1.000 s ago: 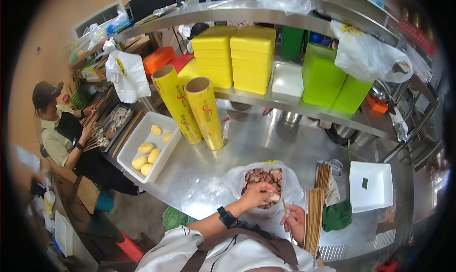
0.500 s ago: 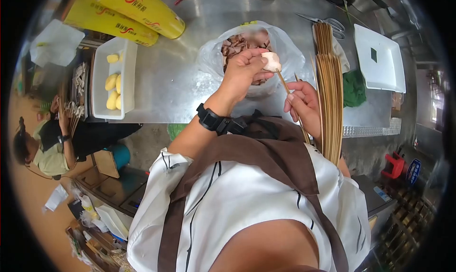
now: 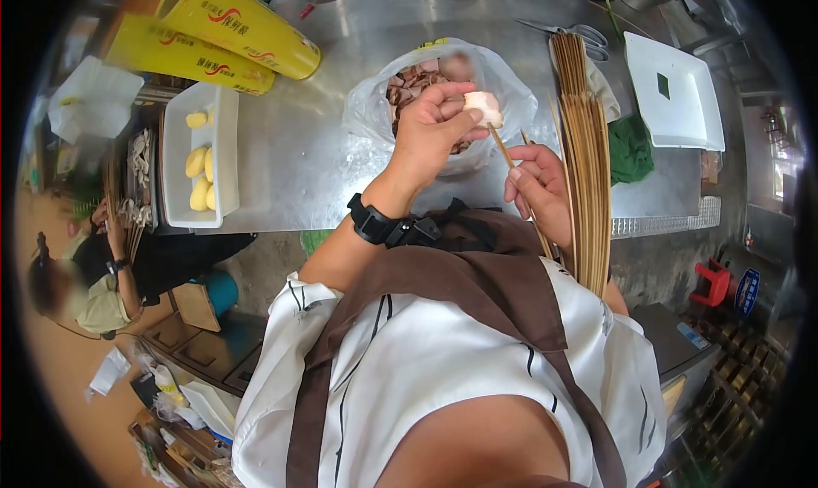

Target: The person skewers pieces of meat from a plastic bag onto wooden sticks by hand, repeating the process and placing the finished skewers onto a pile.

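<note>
Over a clear plastic bag (image 3: 362, 105) of dark sliced pieces (image 3: 411, 86), my left hand (image 3: 430, 134) pinches a pale, pinkish-white piece (image 3: 483, 108). My right hand (image 3: 542, 190) grips a thin wooden skewer (image 3: 501, 147), its upper end at the lower edge of that piece; whether it has gone in, I cannot tell. A large bundle of wooden skewers (image 3: 586, 173) stands just right of my right hand, hiding part of it.
Yellow rolls (image 3: 247, 28) and a white tub (image 3: 228, 156) with yellow pieces lie left. Scissors (image 3: 588, 35), green cloth (image 3: 629, 152) and a white tray (image 3: 682, 105) lie right. Another person (image 3: 102, 284) is at far left, holding thin sticks.
The view has shifted slightly, so the table items appear a little displaced. Both hands keep nearly the same pose, with the pale piece and the skewer still held together.
</note>
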Motion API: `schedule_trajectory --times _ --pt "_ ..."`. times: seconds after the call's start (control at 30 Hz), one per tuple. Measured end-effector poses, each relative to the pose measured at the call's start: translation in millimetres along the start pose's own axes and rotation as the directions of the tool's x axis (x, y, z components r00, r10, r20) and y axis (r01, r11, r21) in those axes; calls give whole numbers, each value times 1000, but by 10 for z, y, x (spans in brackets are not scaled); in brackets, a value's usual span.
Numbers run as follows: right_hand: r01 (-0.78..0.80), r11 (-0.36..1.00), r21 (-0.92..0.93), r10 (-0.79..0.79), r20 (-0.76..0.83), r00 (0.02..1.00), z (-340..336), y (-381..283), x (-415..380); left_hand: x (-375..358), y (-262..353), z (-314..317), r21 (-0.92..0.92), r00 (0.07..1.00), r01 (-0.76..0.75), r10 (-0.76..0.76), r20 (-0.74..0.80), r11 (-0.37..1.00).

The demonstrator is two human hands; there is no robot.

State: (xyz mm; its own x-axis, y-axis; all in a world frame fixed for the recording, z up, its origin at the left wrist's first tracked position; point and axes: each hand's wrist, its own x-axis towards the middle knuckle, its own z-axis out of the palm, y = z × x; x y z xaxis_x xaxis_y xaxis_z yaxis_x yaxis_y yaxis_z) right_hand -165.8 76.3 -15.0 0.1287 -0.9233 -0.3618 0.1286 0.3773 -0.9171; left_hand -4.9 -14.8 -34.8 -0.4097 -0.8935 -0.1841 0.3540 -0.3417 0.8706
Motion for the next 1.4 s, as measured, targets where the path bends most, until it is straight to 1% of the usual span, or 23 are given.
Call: schedule_trajectory --times 0.1,0.2,0.27,0.4,0.47,0.5,0.57,0.6,0.67,0.7,0.77,0.9,0.97,1.0,1.07,1.1,1.17,1.3,1.4 --pt "-5 1000 -14 5 0 1000 3 -9 3 -11 17 31 17 1000 28 -28 0 999" --pt "-2 1000 -2 2 -14 1000 2 -12 7 -16 16 75 59 1000 5 -5 9 998" --pt "14 1000 5 -13 -27 1000 -8 -5 5 -33 5 108 163 998 -57 53 28 985" --pt "12 1000 27 -11 -28 1000 -30 -2 9 -79 -10 166 188 999 -48 46 19 981" --pt "21 1000 11 -20 -24 1000 -34 -6 11 -85 -38 154 222 995 -76 61 74 972" --pt "21 1000 13 -20 -26 999 -31 -12 9 -71 -40 165 223 995 -75 59 75 972" --pt "4 1000 11 -3 -26 1000 -24 -25 8 -35 -40 190 116 998 -30 36 -56 993" --pt "4 1000 12 -4 -24 1000 -23 -21 8 -37 -40 187 117 998 -30 37 -57 993" --pt "9 1000 19 -9 -31 999 -23 -14 5 -41 -38 183 21 999 22 -21 -48 1000" --pt "9 1000 19 -8 -31 999 -25 -13 5 -36 -29 187 21 999 23 -22 -48 1000" --pt "35 998 51 -34 -31 999 -26 -5 2 -26 -10 199 -60 996 65 -68 -52 996" --pt "18 999 45 -16 -44 999 -19 -19 -3 -10 -54 178 -42 994 108 -109 -23 993" --pt "23 1000 21 -22 -49 999 -26 -20 -3 -11 -28 191 -86 982 183 -187 -40 979" --pt "21 1000 20 -20 -45 999 -32 -9 2 -9 -30 182 -88 982 182 -186 -43 979" --pt "28 999 33 -27 -45 999 -45 23 16 0 -45 159 -161 970 241 -243 4 957" --pt "27 999 32 -26 -42 999 -41 19 15 1 -59 147 -162 970 239 -242 1 957" --pt "32 999 29 -30 -53 998 -34 9 13 6 -88 130 -215 958 287 -285 41 933" --pt "40 999 24 -39 -56 998 -42 1 15 5 -91 136 -241 952 306 -304 47 921" --pt "49 997 63 -46 -54 997 -51 -13 23 -4 -90 142 -296 943 330 -326 62 896"
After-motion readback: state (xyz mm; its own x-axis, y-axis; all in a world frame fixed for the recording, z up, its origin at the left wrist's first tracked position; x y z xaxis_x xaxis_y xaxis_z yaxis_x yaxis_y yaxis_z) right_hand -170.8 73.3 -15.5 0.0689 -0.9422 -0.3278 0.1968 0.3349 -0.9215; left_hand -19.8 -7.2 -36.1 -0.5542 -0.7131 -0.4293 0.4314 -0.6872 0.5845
